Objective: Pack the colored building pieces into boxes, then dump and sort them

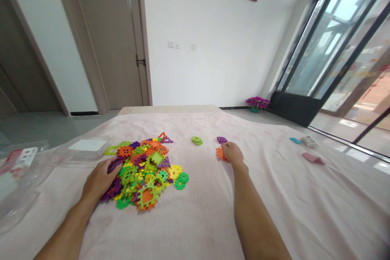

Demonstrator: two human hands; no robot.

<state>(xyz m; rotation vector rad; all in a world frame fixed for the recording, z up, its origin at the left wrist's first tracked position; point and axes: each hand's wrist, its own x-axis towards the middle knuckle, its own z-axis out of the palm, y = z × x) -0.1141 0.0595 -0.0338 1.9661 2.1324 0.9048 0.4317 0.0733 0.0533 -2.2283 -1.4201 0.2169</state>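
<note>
A heap of colourful interlocking plastic building pieces (146, 170) lies on the cloth, with squares, triangles and notched discs in green, orange, purple and yellow. At the heap's left edge is my left hand (99, 178), its thumb and fingers closed about a purple piece (114, 165); some fingertips are hidden. Farther right, my right hand (234, 154) pinches an orange piece (219, 153) low over the cloth. Just beyond it rests a purple piece (222, 139). A light green piece (196, 140) lies alone between heap and right hand.
Clear plastic packaging (61, 160) lies on the left. On the right are a small white box (309, 141), a blue item (295, 140) and a pink cloth piece (313, 158). A pale pink cloth (189, 223) covers the surface, wrinkled on the right.
</note>
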